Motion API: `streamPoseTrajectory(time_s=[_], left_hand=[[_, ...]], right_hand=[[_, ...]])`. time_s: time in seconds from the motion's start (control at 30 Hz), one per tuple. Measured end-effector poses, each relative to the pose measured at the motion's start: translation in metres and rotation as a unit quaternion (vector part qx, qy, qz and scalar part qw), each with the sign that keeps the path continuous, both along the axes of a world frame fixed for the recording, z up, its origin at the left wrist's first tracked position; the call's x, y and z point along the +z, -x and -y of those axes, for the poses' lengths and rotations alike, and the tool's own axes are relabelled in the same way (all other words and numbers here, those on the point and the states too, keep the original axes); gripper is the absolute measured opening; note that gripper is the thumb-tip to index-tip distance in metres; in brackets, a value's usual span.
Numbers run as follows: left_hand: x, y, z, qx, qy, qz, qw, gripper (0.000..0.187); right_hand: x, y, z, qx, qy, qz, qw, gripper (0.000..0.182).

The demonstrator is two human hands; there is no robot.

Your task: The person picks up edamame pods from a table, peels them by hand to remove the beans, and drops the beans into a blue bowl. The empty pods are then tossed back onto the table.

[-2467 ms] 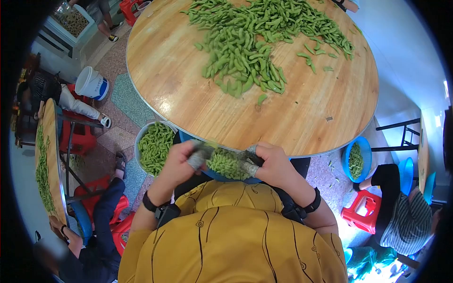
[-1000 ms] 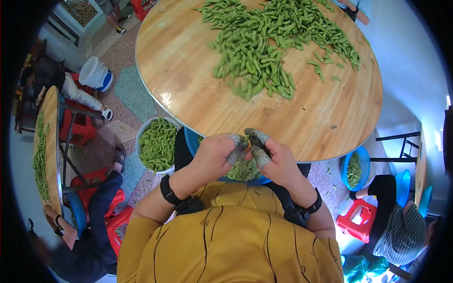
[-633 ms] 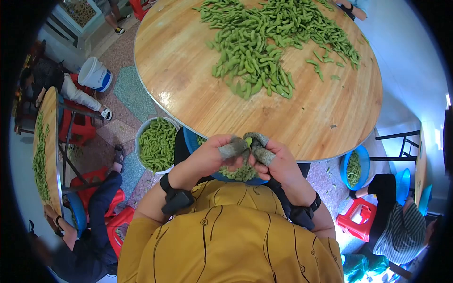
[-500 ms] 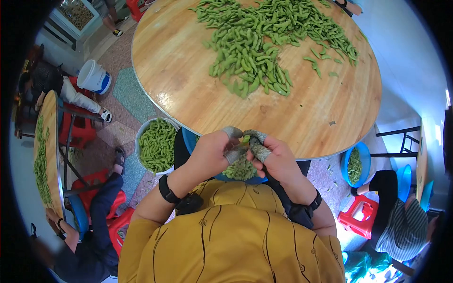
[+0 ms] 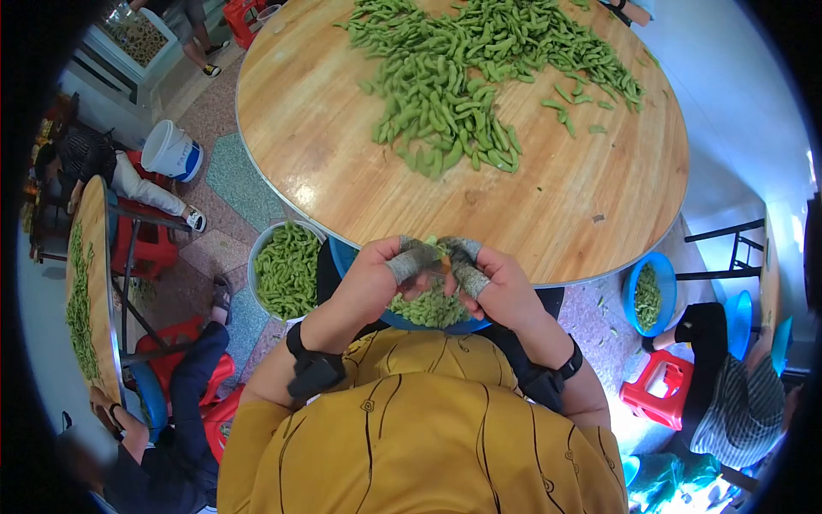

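My left hand (image 5: pixel 366 278) and my right hand (image 5: pixel 501 291) meet at the near edge of the round table, thumbs and forefingers wrapped in grey finger covers. Between the fingertips shows a small part of a green soybean pod (image 5: pixel 431 242), blurred and mostly hidden; both hands are closed on it. Under them in my lap sits a blue basin (image 5: pixel 342 255), partly covered by my hands, holding pale green shelled pieces (image 5: pixel 428 308). A large heap of soybean pods (image 5: pixel 445 111) lies on the wooden round table (image 5: pixel 325 154) in front of me.
A white bucket full of pods (image 5: pixel 287 270) stands on the floor to my left. Farther off are another white bucket (image 5: pixel 171 152) and a second table (image 5: pixel 101 300) with people seated by it. At right are a blue basin (image 5: pixel 668 308), a red stool (image 5: pixel 659 390) and a seated person.
My left fingers have shifted and curled closer against the right ones, around the pod. The view has tilted slightly; the heap on the table looks unchanged.
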State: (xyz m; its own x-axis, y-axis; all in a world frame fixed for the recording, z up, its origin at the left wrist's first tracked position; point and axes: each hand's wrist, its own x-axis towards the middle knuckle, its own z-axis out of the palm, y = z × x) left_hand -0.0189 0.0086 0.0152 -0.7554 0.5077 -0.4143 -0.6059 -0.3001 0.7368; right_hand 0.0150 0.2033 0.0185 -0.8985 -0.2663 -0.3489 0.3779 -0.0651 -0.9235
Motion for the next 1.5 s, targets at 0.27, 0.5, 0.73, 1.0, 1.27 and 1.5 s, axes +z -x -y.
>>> streamPoseTrajectory(time_s=[0.27,0.5,0.73,1.0,1.27,1.5], left_hand=[[0.025,-0.01,0.011,-0.215,0.307,-0.481,0.792,0.01],[0.019,-0.007,0.037,-0.262,0.125,-0.231,0.929,0.012],[-0.021,-0.009,0.125,0.061,0.291,-0.149,0.943,0.016],[-0.036,-0.01,0.154,0.095,0.726,-0.369,0.573,0.033],[-0.002,0.021,0.031,0.075,0.468,-0.613,0.632,0.032],[0.003,0.026,-0.014,-0.235,0.409,-0.532,0.703,0.026]], right_hand=[[0.013,0.006,-0.01,0.174,-0.179,-0.153,0.956,0.02],[0.004,0.003,0.007,0.155,-0.14,-0.186,0.96,0.022],[-0.009,0.017,0.014,0.189,-0.332,-0.333,0.862,0.026],[-0.034,0.105,0.028,-0.069,-0.49,-0.398,0.772,0.029],[0.002,0.071,0.001,-0.049,-0.477,-0.334,0.812,0.024],[0.01,0.033,-0.025,-0.005,-0.193,-0.112,0.975,0.025]])
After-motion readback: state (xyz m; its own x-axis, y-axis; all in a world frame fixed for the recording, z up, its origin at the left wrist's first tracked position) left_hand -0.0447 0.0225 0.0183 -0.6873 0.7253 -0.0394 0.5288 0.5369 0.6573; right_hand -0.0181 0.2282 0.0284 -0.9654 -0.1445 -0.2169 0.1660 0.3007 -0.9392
